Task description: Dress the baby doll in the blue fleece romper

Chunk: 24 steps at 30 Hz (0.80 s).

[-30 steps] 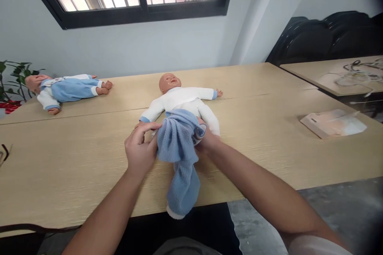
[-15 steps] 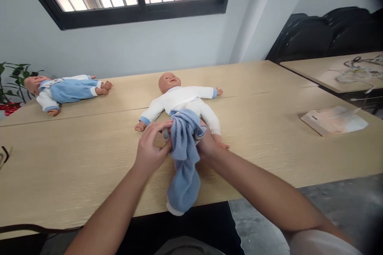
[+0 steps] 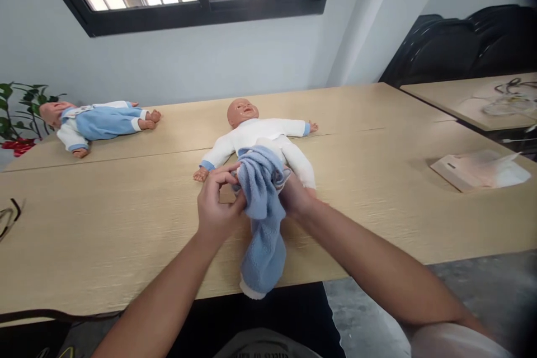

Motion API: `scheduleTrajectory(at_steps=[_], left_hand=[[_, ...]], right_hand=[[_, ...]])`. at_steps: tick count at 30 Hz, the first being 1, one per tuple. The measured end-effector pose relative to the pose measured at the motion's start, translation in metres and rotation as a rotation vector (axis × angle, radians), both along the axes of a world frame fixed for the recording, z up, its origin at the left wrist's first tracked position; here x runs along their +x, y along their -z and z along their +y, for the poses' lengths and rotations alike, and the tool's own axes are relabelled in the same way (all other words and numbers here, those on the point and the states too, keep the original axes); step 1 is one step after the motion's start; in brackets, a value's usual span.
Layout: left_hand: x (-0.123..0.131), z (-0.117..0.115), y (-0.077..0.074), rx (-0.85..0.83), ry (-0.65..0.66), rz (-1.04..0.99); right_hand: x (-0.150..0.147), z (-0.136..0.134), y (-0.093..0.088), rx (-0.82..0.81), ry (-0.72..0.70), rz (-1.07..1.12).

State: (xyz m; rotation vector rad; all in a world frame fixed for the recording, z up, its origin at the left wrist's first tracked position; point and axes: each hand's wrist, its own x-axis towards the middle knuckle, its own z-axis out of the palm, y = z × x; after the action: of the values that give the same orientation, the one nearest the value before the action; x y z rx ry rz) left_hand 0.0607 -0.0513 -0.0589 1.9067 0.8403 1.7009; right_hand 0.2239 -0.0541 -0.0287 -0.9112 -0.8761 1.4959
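A baby doll (image 3: 255, 131) in a white suit with blue cuffs lies on its back on the wooden table (image 3: 126, 224), its head toward the wall. Bunched blue cloth trousers (image 3: 263, 235) cover one of its legs and hang toward the table's front edge. My left hand (image 3: 220, 198) pinches the left side of the bunched cloth between thumb and fingers. On the other side, my right hand (image 3: 294, 193) is at the cloth near the doll's other leg; its fingers are mostly hidden behind the cloth.
Another doll (image 3: 104, 122) in blue trousers lies at the back left, near a plant (image 3: 27, 109). Glasses (image 3: 10, 218) rest at the left edge. A tissue pack (image 3: 478, 170) lies on the right. Cables (image 3: 512, 98) are on a second table, with black chairs (image 3: 453, 45) behind.
The view has shifted slightly, so more of the glasses shows at the left. My hands stay at the blue cloth, and my right hand now covers more of the doll's foot.
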Motion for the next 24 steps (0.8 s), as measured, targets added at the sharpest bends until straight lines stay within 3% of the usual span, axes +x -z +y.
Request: scheduleTrajectory(at_steps=[3, 6, 12, 18, 21, 24], left_hand=[[-0.003, 0.005, -0.004, -0.093, 0.016, -0.023], [-0.006, 0.010, -0.005, -0.203, 0.054, 0.006], [-0.005, 0.012, 0.002, -0.292, 0.069, 0.192], [-0.004, 0.012, 0.001, 0.059, -0.266, -0.042], [-0.008, 0.014, -0.005, 0.173, -0.273, 0.068], [-0.011, 0.016, -0.007, 0.161, -0.259, 0.089]], right_hand=[[0.004, 0.003, -0.011, -0.046, -0.123, 0.078], [0.008, 0.004, -0.012, -0.023, -0.135, 0.079], [0.015, 0.004, -0.003, 0.004, 0.044, 0.131], [0.002, 0.002, -0.003, -0.023, 0.001, 0.202], [0.000, 0.002, -0.001, -0.041, -0.010, 0.214], [0.002, 0.004, 0.000, -0.002, -0.002, 0.201]])
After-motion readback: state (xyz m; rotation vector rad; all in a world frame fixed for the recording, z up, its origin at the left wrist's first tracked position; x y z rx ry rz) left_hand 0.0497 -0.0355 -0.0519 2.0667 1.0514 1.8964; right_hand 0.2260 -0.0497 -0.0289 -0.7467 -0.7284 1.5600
